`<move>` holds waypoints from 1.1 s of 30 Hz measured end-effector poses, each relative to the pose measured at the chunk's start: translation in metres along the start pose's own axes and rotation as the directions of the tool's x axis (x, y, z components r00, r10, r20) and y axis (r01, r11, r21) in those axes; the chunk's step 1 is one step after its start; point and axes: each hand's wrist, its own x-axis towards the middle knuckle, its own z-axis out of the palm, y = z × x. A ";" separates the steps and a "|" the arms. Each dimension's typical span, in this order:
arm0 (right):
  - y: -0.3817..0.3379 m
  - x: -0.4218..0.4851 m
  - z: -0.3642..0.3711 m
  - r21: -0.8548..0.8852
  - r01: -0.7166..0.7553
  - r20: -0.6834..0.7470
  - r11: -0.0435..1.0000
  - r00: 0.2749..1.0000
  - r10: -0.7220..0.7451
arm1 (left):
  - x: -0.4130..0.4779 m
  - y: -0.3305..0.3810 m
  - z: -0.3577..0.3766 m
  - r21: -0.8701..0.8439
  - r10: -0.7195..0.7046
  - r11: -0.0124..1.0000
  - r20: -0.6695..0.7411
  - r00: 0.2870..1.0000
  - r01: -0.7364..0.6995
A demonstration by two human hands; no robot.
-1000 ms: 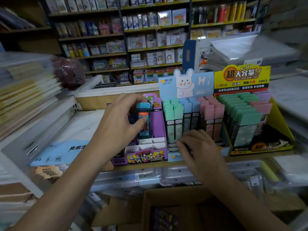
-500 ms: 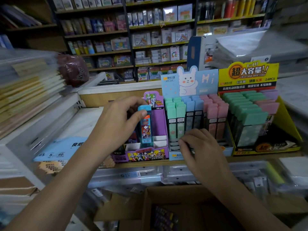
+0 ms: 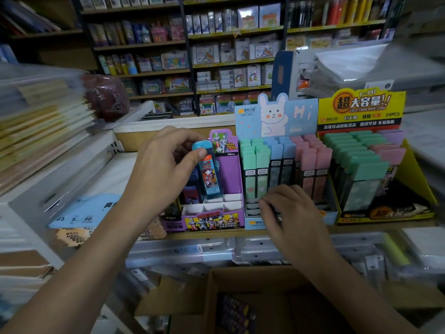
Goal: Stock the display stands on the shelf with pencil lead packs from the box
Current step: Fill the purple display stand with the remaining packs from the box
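Observation:
My left hand (image 3: 159,169) pinches a blue pencil lead pack (image 3: 207,173) near its cap and holds it upright in the purple display stand (image 3: 228,174), its foot down in the white slots. My right hand (image 3: 289,213) rests with curled fingers on the front edge of the light-blue rabbit stand (image 3: 289,116); whether it holds anything I cannot tell. That stand is full of green, blue and pink packs (image 3: 284,162). The cardboard box (image 3: 243,307) sits open below the shelf with dark packs inside.
A yellow stand (image 3: 419,179) with green and pink packs stands at the right. Stacked paper packs (image 3: 43,121) lie on the left, clear plastic folders (image 3: 361,251) under the shelf edge. Store shelving (image 3: 216,56) fills the background.
The left hand has lowered the blue pack into the purple stand's slots and tilted it a little. The right hand has stayed on the rabbit stand's front.

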 end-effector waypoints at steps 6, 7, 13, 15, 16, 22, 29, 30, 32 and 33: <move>0.000 0.000 0.000 0.011 0.001 -0.001 1.000 1.000 -0.001 | -0.001 -0.001 0.002 0.022 -0.008 1.000 0.040 0.999 0.007; 0.000 0.000 0.000 0.012 0.001 -0.003 1.000 1.000 -0.001 | -0.001 -0.001 0.003 0.044 -0.006 0.999 0.054 0.999 0.003; -0.002 0.000 -0.002 0.007 0.003 -0.002 1.000 1.000 -0.003 | -0.005 0.002 0.005 0.080 -0.017 0.997 0.131 0.991 0.007; -0.002 0.000 -0.002 0.005 -0.003 0.002 1.000 1.000 0.003 | -0.005 0.003 0.005 0.093 -0.038 0.995 0.154 0.987 0.023; -0.002 0.000 -0.002 0.004 -0.004 0.004 1.000 1.000 0.004 | -0.006 0.004 0.006 0.110 -0.046 0.994 0.164 0.985 0.028; -0.003 0.000 -0.002 -0.003 -0.003 0.005 1.000 1.000 0.003 | -0.006 0.010 0.007 0.142 -0.073 0.989 0.173 0.982 0.049; -0.004 0.003 -0.006 0.012 -0.010 0.040 1.000 0.999 0.010 | -0.010 0.013 0.001 0.129 -0.100 0.988 0.143 0.985 0.082; -0.004 0.003 -0.008 0.029 -0.014 0.040 0.999 0.999 0.013 | -0.011 0.014 -0.001 0.124 -0.100 0.989 0.132 0.986 0.084; -0.006 0.004 -0.013 0.061 -0.014 0.029 0.998 1.000 0.012 | -0.015 0.018 -0.004 0.122 -0.088 0.990 0.110 0.990 0.075; -0.007 0.004 -0.016 0.070 -0.008 0.016 0.997 1.000 0.007 | -0.017 0.022 -0.006 0.123 -0.079 0.990 0.096 0.992 0.067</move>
